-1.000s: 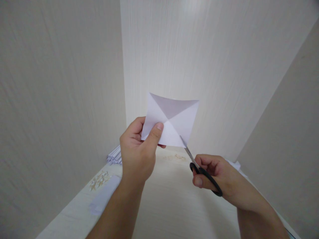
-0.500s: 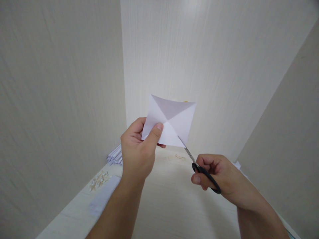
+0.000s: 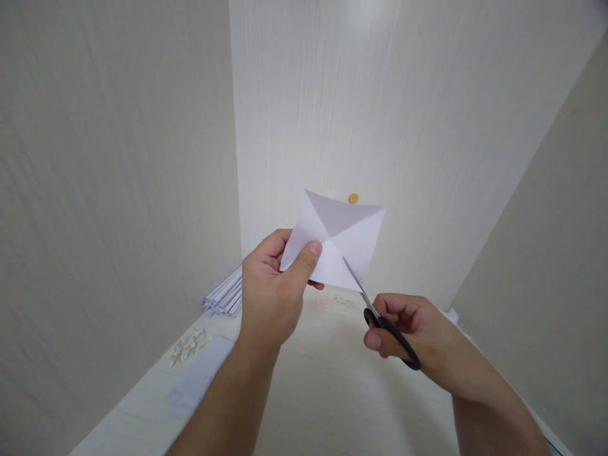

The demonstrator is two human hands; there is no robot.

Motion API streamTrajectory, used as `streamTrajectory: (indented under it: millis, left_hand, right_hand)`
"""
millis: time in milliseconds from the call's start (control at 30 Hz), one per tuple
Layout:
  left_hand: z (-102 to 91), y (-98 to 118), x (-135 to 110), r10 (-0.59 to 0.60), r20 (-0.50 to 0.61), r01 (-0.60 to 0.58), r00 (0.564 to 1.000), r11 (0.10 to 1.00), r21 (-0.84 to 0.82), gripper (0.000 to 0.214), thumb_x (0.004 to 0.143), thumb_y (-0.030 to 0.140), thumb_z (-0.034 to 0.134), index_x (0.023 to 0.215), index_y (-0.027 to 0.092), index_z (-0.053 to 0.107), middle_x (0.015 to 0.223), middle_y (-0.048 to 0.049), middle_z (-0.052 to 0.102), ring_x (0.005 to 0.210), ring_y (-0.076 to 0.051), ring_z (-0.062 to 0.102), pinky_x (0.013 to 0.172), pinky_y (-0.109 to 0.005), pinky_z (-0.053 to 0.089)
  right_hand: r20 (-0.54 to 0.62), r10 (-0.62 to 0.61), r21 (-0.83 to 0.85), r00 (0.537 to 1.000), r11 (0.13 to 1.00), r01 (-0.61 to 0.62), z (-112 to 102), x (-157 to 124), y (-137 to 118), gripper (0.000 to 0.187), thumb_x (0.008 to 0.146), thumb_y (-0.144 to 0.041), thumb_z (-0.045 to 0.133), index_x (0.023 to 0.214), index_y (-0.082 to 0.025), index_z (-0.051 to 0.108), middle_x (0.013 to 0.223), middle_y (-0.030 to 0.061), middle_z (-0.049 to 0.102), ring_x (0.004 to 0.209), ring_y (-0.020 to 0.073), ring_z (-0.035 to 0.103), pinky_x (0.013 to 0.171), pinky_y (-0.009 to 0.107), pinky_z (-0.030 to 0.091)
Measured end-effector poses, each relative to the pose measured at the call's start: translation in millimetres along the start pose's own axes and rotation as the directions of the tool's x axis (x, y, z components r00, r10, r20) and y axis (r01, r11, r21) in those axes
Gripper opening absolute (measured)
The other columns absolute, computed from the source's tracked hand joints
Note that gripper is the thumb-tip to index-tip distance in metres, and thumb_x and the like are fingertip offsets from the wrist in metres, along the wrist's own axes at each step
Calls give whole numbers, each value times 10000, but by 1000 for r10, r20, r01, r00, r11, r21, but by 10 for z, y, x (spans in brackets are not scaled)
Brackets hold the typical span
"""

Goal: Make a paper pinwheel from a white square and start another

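Observation:
A white square of paper (image 3: 354, 253) with two diagonal creases crossing near its middle is held up above the table. My left hand (image 3: 275, 285) pinches its lower left side, thumb on top and fingers behind. In my right hand (image 3: 408, 329) is a pair of scissors (image 3: 390, 332) with black handles, thumb and fingers through the loops. The metal blades lie along the crease at the paper's lower right corner, their tip short of the centre. The fingers behind the paper are mostly hidden.
Pale panels rise on the left, back and right. On the table's (image 3: 332, 392) left side lie a stack of folded white paper strips (image 3: 223, 294), a scatter of cotton swabs (image 3: 190, 345) and a flat white sheet (image 3: 202, 373). A yellow disc (image 3: 353, 198) shows behind the paper.
My left hand has moved the paper right and slightly down, so the blades reach further along the crease. The yellow disc shows more fully. My right hand has hardly moved.

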State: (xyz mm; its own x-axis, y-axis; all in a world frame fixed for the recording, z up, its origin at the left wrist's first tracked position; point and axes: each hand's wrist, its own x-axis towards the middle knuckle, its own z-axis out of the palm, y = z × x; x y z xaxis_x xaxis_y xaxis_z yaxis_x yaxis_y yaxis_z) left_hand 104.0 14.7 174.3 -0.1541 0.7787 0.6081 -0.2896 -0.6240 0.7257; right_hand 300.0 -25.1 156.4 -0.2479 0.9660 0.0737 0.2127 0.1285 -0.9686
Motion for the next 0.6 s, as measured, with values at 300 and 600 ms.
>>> streamTrajectory:
  millis: [300, 600]
  left_hand:
    - [2, -2, 6, -34, 13, 34, 999, 999, 23, 193, 787, 329, 790, 807, 160, 697, 665, 20, 661, 497, -82, 539, 391, -164, 426]
    - [-6, -21, 15, -20, 22, 20, 1000, 1000, 11, 194, 789, 332, 791, 812, 161, 700, 666, 24, 657, 506, -81, 543, 403, -160, 441]
  right_hand:
    - [16, -7, 30, 1000, 1000, 6, -1, -2, 7, 459, 600, -401, 940, 664, -174, 547, 571, -73, 444, 520, 60, 318, 469, 209, 208]
    - [2, 8, 16, 1000, 1000, -8, 5, -5, -15, 465, 584, -411, 940, 636, -181, 539, 527, -68, 484, 484, 59, 335, 453, 208, 223]
